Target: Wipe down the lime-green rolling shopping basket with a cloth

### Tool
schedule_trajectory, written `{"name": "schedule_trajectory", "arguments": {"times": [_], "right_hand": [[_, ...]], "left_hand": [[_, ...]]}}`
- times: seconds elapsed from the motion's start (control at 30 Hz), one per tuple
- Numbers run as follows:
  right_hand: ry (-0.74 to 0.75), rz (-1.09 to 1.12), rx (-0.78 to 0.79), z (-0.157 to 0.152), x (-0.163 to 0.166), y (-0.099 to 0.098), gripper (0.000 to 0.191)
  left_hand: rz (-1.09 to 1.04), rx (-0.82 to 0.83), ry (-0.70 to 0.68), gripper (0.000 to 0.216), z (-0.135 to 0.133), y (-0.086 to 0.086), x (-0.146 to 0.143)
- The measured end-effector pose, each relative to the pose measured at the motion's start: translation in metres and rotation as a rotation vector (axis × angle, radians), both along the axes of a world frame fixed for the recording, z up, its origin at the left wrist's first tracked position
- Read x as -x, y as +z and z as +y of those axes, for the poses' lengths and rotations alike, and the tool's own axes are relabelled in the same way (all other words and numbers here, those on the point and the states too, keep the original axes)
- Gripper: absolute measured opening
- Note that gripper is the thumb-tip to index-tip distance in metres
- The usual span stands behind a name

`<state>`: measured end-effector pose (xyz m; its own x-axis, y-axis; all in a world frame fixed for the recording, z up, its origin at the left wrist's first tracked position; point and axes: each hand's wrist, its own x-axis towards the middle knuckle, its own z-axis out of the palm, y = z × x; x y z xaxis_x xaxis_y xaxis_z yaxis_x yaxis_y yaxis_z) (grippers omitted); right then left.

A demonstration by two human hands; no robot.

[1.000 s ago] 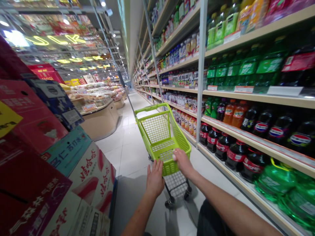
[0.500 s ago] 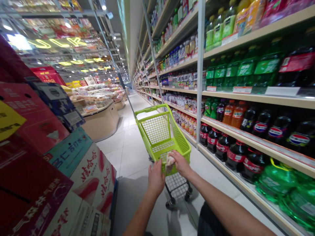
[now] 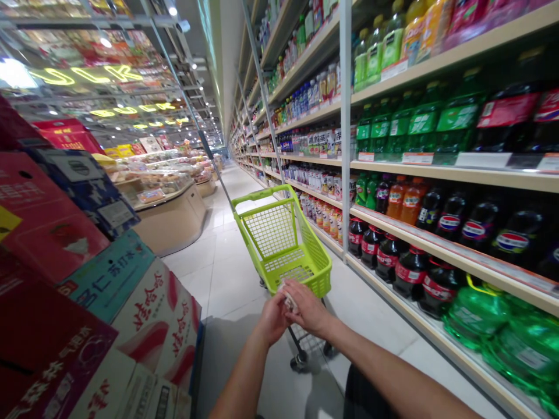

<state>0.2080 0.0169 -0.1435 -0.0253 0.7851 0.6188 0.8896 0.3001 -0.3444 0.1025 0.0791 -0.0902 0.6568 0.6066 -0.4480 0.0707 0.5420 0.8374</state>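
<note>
Both my hands are together just in front of the near end of a lime-green shopping cart [image 3: 321, 278]. A small, crumpled, whitish cloth [image 3: 290, 302] shows between them, mostly covered by fingers. My right hand [image 3: 308, 308] is closed over it from the right. From the left, my left hand [image 3: 271, 319] presses against the same cloth with its fingers curled, their tips partly hidden. The cart's basket has open grid walls, and no goods are visible in it.
Stacked drink cartons [image 3: 151, 314] rise close on the left. Shelves of bottles, with large green bottles [image 3: 474, 314] at the bottom, line the right side. A rounded display counter [image 3: 174, 218] stands farther along the tiled aisle, and a thin pole [image 3: 205, 142] slants beyond the cart.
My hands have come together, the right one moving left and slightly down with the cloth. My left hand has closed in against it. The view has shifted slightly.
</note>
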Motion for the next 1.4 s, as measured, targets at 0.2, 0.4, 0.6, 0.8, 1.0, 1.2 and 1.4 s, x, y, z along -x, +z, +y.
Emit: {"name": "schedule_trajectory", "arguments": {"times": [0.2,0.4,0.6,0.8,1.0,1.2,1.4], "right_hand": [[-0.319,-0.039,0.0,0.03,-0.018,-0.01,0.047],[-0.249,-0.25,0.111,0.024,-0.04,-0.029,0.038],[-0.581,-0.072,0.029,0.01,-0.085,-0.037,0.04],[-0.284,-0.179,-0.056,0.034,-0.031,-0.049,0.039],[-0.542,-0.052,-0.079,0.008,-0.089,-0.04,0.038],[-0.265,-0.079,-0.181,0.037,-0.004,-0.054,0.039],[-0.239,-0.116,-0.148,0.018,-0.034,-0.048,0.041]], "left_hand": [[0.487,-0.797,-0.047,0.044,0.02,-0.004,0.013],[1.075,-1.472,-0.393,0.076,0.017,-0.031,0.021],[1.108,-1.505,-0.448,0.077,0.008,-0.027,0.017],[1.086,-1.517,-0.443,0.077,0.007,-0.024,0.018],[1.086,-1.509,-0.439,0.077,0.007,-0.024,0.02],[1.017,-1.566,-0.438,0.071,0.011,-0.025,0.02],[1.104,-1.561,-0.399,0.078,0.02,-0.03,0.035]]}}
